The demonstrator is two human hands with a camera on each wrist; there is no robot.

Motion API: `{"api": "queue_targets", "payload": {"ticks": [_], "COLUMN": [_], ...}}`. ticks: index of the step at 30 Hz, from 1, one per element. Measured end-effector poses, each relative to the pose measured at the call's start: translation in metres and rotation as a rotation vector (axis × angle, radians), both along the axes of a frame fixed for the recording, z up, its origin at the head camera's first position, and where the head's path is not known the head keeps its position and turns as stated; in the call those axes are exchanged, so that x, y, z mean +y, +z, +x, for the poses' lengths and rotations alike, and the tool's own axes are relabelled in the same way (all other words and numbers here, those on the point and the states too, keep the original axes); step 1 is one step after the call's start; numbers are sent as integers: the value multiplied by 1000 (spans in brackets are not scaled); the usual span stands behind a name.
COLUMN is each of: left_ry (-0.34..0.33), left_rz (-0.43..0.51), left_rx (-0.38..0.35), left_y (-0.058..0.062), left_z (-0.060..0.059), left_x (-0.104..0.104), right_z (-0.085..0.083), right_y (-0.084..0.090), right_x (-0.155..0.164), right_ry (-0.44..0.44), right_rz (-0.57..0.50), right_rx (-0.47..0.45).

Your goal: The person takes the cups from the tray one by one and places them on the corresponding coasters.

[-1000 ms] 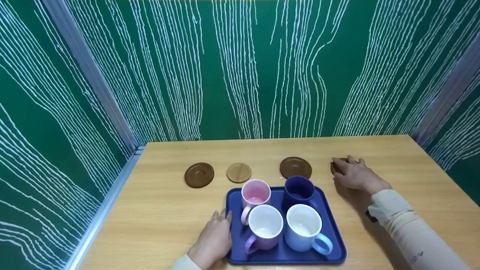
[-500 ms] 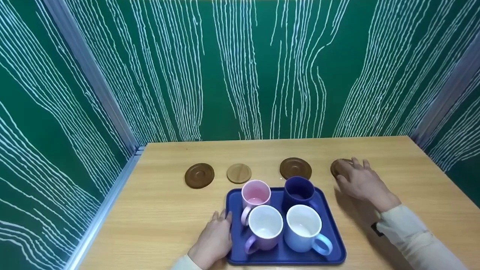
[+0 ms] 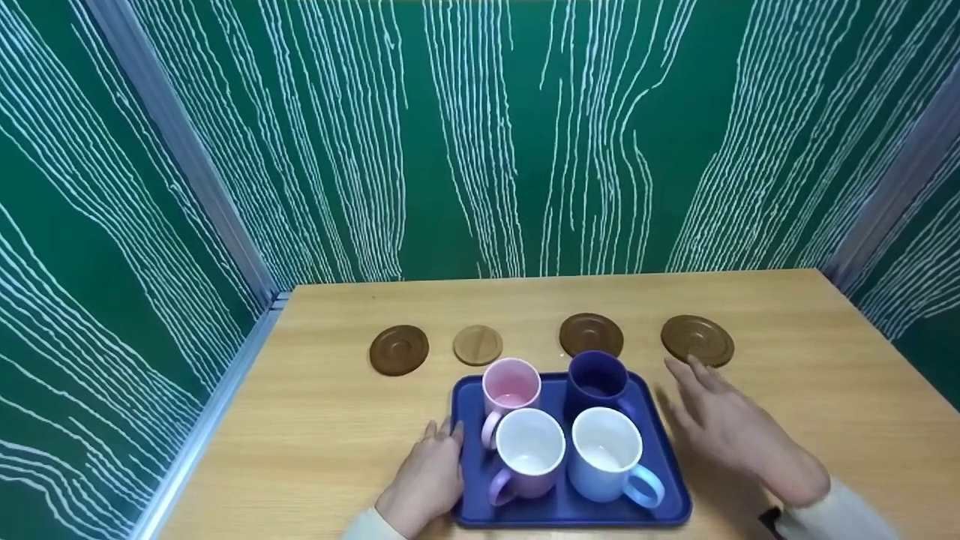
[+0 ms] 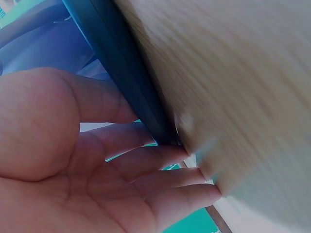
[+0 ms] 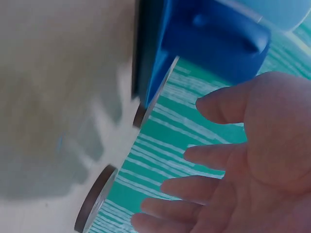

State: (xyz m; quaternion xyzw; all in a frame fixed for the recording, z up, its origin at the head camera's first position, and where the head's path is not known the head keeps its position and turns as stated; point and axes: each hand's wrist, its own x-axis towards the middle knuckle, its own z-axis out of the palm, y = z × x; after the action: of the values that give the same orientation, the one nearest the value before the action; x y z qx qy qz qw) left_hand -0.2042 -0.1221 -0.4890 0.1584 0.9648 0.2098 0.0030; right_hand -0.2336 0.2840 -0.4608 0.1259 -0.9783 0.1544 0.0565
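Head view, lower centre of the frame: a dark blue rectangular plastic tray [image 3: 670, 480] lies on the light wooden surface [image 3: 322, 420] and carries four mugs: a pink mug [image 3: 511, 388] and a navy mug [image 3: 598, 381] at the back, a lilac mug with white interior [image 3: 527, 455] and a pale blue mug with white interior [image 3: 609, 454] at the front. The left hand [image 3: 427, 480] rests, fingers straight, against the tray's left edge. The right hand [image 3: 731, 431] hovers with fingers spread and relaxed, holding nothing, just right of the tray. Above the tray stands a row of four round wooden coasters: dark brown [image 3: 398, 349], light bamboo [image 3: 478, 345], dark brown [image 3: 591, 334], dark brown [image 3: 697, 340].
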Motion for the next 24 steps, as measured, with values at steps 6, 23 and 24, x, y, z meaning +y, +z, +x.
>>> {"api": "queue_targets", "payload": {"ticks": [6, 23, 24], "left_ry": [-22, -23, -21], "left_rz": [-8, 6, 8], "left_rx": [18, 22, 20], "left_y": [-1, -1, -1], "left_z": [-3, 0, -1], "left_x": [-2, 0, 0], "right_z": [23, 31, 31], "right_y": [-11, -30, -30], "right_x": [-7, -14, -14], "right_ry": [46, 113, 120], "right_rz": [38, 37, 36], "right_rx": [-49, -114, -107]}}
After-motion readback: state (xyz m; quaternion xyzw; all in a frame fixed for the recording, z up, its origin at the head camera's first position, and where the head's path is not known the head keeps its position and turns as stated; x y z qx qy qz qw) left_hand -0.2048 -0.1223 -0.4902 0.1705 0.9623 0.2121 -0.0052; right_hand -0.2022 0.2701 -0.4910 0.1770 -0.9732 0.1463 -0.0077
